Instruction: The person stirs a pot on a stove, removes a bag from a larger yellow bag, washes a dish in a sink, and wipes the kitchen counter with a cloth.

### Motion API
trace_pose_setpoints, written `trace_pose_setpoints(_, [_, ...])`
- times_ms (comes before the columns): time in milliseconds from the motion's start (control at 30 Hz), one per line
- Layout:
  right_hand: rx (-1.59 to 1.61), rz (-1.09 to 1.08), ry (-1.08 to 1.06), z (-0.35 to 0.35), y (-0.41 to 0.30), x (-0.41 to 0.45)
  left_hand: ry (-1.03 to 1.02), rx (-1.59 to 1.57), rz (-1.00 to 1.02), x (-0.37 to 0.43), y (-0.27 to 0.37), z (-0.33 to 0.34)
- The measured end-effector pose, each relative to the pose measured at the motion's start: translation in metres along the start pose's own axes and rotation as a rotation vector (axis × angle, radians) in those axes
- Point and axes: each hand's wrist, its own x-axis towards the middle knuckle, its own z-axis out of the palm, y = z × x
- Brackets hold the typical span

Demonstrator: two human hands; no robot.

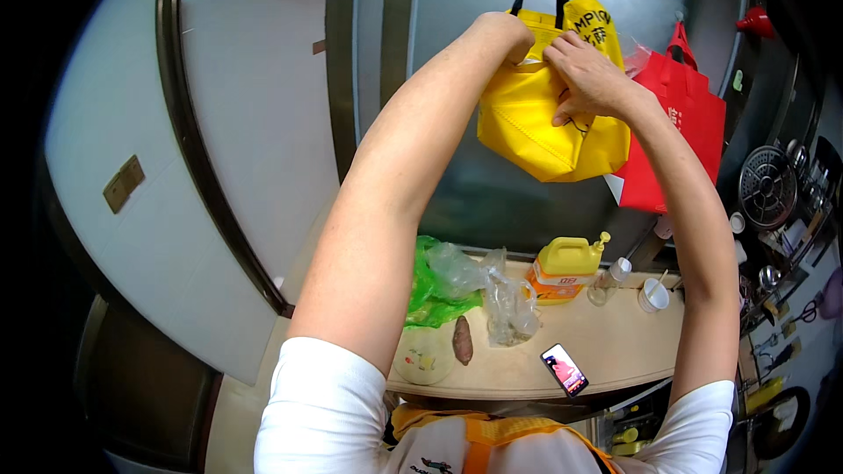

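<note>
A yellow tote bag (527, 125) with black handles and printed writing hangs in front of a frosted glass panel. My left hand (506, 33) reaches into its mouth; the fingers are hidden, so what they touch inside cannot be seen. At the rim, my right hand (589, 79) grips the bag's front, thumb on the outside and fingers at the upper edge. Something white (531, 61) shows in the opening between the hands. Behind my right wrist hangs a red bag (685, 125).
Along the counter (625, 349) are a green plastic bag (428, 289), clear plastic bags (510, 309), a sweet potato (463, 341), a round patterned mat (425, 359), a detergent jug (566, 270), a glass bottle (609, 282), a white cup (653, 296) and a lit phone (564, 370). Utensils hang at right.
</note>
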Motion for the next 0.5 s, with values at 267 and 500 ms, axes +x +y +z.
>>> trace_pose_setpoints(267, [-0.049, -0.015, 0.077, 0.011, 0.001, -0.002, 0.069, -0.084, 0.028, 0.044, -0.022, 0.025])
trace_pose_setpoints(500, [-0.009, 0.028, 0.1, 0.022, 0.005, -0.011, 0.592, -1.459, -0.107, 0.025, -0.048, 0.023])
